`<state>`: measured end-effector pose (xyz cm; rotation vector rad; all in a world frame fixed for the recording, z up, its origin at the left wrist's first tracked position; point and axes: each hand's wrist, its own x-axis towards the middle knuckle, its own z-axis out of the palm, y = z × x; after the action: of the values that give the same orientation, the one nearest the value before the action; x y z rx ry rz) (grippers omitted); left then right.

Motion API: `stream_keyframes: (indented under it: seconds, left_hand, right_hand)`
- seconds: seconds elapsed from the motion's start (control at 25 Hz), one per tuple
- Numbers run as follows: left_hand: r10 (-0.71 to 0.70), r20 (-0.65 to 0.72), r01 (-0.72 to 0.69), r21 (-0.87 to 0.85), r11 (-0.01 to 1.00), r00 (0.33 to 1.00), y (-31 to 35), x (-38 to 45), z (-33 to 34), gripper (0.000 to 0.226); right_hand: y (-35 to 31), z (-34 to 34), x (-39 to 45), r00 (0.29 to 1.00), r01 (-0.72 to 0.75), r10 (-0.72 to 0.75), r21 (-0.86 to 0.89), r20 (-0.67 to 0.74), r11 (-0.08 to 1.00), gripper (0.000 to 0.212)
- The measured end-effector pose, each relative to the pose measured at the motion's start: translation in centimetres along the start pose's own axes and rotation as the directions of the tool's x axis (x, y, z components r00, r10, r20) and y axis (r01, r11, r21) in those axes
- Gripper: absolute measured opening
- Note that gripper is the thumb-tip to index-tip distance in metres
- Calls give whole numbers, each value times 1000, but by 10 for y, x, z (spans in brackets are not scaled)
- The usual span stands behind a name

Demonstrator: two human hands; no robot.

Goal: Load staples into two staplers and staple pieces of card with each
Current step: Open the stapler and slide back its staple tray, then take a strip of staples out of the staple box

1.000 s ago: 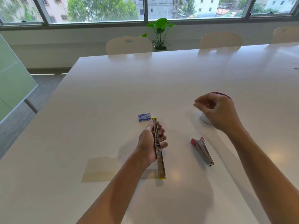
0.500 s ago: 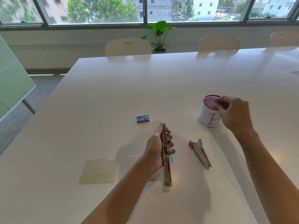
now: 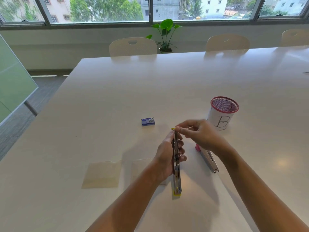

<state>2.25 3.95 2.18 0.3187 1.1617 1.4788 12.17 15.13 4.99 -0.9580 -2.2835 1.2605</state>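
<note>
right hand (image 3: 199, 135) back from mesh cup (image 3: 223, 113), now pinching staple strip (image 3: 192, 127) above yellow stapler (image 3: 176, 162) | left hand (image 3: 168, 156) gripping it | staplers 2, cards 2, staple box 1

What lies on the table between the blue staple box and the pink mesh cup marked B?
In the head view, the table between the blue staple box and the pink mesh cup is bare; the right hand reaches nearer the camera.
</note>
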Motion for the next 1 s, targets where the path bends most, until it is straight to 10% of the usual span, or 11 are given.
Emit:
stream_keyframes:
  seconds: [0.56, 0.8, 1.0]
  left_hand:
    - [79, -34, -78, 33, 996, 996, -11, 8, 2, 29]
    - [442, -177, -342, 409, 846, 879, 33, 24, -31, 8]
    - [531, -208, -227, 734, 640, 821, 69, 44, -83, 20]
  right_hand:
    - [13, 2, -6, 985, -126, 48, 499, 168, 857, 29]
    - [16, 10, 2, 982, -178, 144, 360, 119, 916, 18]
    - [9, 19, 15, 987, -159, 158, 51, 28, 986, 11]
